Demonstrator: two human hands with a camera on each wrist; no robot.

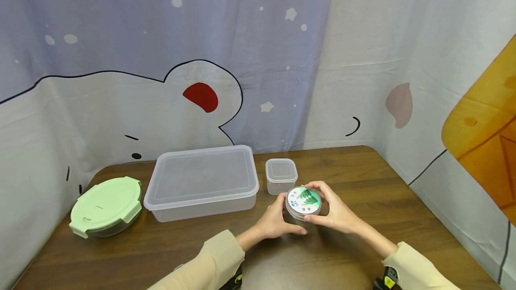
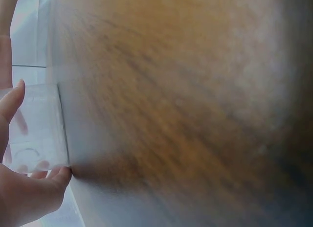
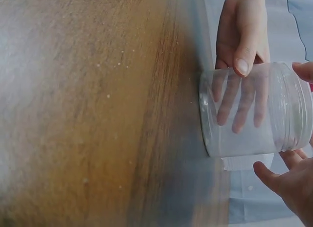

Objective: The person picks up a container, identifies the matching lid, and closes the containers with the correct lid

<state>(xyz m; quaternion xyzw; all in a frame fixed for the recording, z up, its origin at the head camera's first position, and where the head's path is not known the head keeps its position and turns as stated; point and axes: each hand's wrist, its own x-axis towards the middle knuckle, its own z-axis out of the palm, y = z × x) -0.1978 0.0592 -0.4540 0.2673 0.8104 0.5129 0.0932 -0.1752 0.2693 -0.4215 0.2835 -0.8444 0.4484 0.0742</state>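
Observation:
A clear round plastic jar (image 3: 222,141) stands upright on the wooden table in front of me. On its top sits a lid (image 1: 303,200) with a white and green label showing green leaves. My left hand (image 1: 275,222) holds the jar's body, thumb on the near side and fingers round the far side; the fingers show through the clear wall in the right wrist view. From the right, my right hand (image 1: 337,209) grips the lid's rim between thumb and fingers, with one finger (image 3: 266,175) stretched away from the jar.
Just behind the jar is a small clear lidded box (image 1: 281,174). A large clear lidded container (image 1: 205,180) lies left of it. Farther left sits a round bowl with a green clip lid (image 1: 106,205). A patterned curtain (image 1: 274,57) hangs behind the table (image 1: 363,173).

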